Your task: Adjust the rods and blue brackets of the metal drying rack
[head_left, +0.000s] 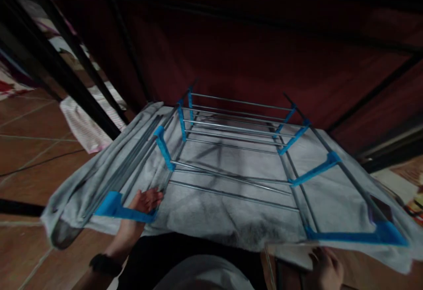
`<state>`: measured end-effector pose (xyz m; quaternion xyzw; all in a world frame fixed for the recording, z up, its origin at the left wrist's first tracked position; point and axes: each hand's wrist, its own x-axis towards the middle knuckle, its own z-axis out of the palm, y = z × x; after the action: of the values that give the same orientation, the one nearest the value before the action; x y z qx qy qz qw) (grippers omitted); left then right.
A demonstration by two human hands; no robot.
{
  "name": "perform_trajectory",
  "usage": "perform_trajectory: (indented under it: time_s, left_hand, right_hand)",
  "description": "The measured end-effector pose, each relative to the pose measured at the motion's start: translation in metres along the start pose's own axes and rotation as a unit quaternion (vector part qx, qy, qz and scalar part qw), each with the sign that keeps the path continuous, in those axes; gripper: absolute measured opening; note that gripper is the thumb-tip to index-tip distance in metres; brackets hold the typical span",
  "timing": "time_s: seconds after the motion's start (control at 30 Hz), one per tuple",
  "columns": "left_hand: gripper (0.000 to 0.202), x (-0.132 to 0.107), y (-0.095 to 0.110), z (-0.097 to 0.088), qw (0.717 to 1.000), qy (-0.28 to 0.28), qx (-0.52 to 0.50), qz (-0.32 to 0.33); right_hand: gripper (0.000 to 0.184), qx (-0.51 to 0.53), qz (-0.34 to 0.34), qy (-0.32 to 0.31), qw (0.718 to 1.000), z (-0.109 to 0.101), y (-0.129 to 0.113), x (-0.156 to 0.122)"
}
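Observation:
A metal drying rack (231,175) with thin silver rails and blue plastic joints fills the middle of the view. A grey cloth (231,219) lies spread across it, seen beneath the rails, with its near edge hanging toward me. My left hand (145,202), with a dark watch on the wrist, reaches up at the near left corner. Its fingers lie stretched against the cloth just behind a blue corner piece (115,208). My right hand (325,268) sits under the cloth's near right edge, fingers curled on the hem below the other blue corner piece (370,236).
Dark red panels in a black frame (264,52) stand right behind the rack. A black post (66,61) slants at the left, with a striped pale cloth (84,124) on the brown tiled floor (26,149). A dark cable runs across the tiles.

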<state>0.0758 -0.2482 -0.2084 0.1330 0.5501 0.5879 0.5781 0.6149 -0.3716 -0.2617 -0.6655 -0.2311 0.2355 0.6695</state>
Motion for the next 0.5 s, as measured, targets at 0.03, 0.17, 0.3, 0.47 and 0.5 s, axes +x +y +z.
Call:
perform_trajectory:
  time_s: [0.03,0.17,0.3,0.47,0.5]
  left_hand:
    - [0.042,-0.002,-0.001,-0.001,1.000,0.002,-0.005,0.004]
    - [0.037,-0.007,-0.004,0.001,1.000,0.012,-0.012,0.012]
    - [0.035,-0.010,-0.004,0.004,0.999,0.023,-0.019,0.021]
    - [0.035,-0.012,-0.009,-0.019,0.996,0.065,-0.019,0.055]
    - [0.037,-0.013,-0.011,-0.027,0.995,0.073,-0.006,0.065]
  right_hand:
    - [0.031,-0.048,-0.039,0.010,0.998,0.004,0.007,-0.013]
    - [0.034,-0.192,-0.167,-0.150,0.955,0.053,0.020,-0.043]
    - [0.039,-0.290,-0.326,-0.245,0.866,0.134,0.006,-0.033]
    - [0.039,-0.416,-0.438,-0.232,0.763,0.200,-0.001,-0.007]
    - [0.037,-0.436,-0.450,-0.232,0.744,0.204,0.000,-0.003]
